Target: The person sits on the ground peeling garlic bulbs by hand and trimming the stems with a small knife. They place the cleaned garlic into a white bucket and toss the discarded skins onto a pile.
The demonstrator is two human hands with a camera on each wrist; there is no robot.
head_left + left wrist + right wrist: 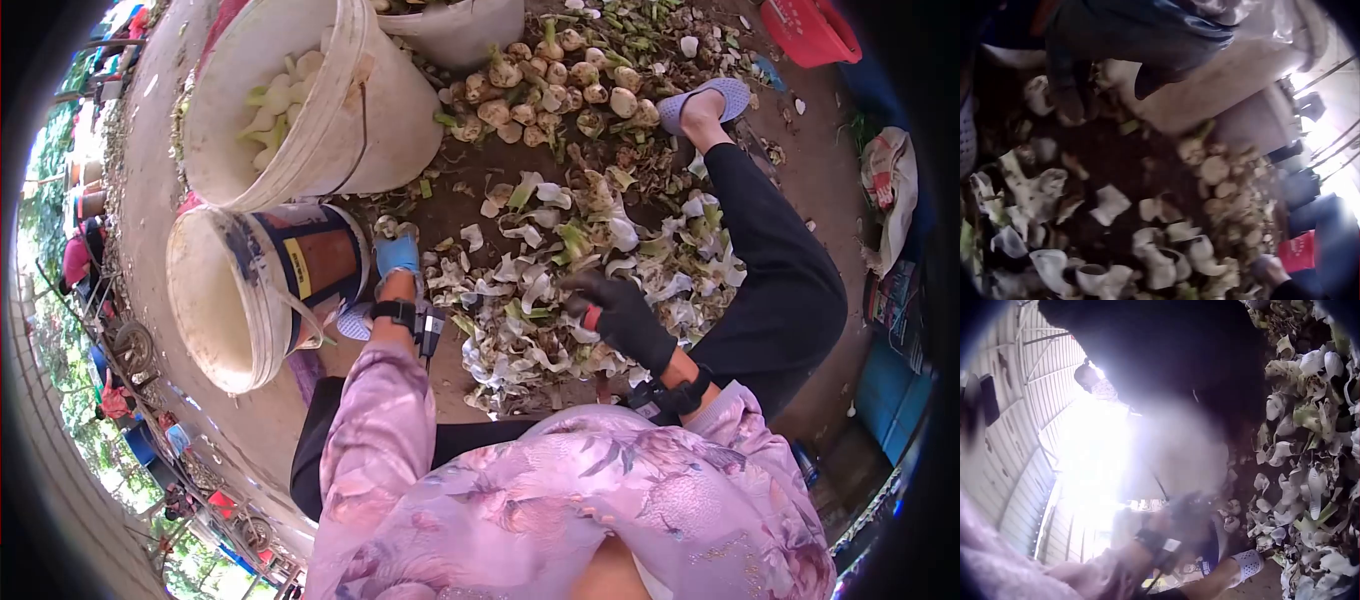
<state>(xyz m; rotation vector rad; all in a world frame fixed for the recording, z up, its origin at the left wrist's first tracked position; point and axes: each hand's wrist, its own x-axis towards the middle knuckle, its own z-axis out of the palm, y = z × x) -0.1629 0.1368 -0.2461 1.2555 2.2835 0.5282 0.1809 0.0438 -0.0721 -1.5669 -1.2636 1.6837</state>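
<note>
In the head view my left hand [398,255], in a blue glove, reaches down to the ground beside the painted bucket [335,250]. Its fingertips are right by a dirty, onion-like bulb [388,228]. The left wrist view has its gloved fingers [1069,94] pointing down, the thumb apart from them, next to a pale bulb [1038,95]. My right hand [625,315], black-gloved, is curled round a red handle [591,318] above the peelings [540,300]; the rest of that tool is hidden. In the right wrist view this hand is a dark shape [1166,350].
A large white bucket [400,120] holds peeled white bulbs with green stems [285,100]. Unpeeled bulbs [540,90] lie heaped beyond the peelings, near a foot in a slipper [705,105]. The painted bucket's mouth faces left. A red basin [810,32] stands far right.
</note>
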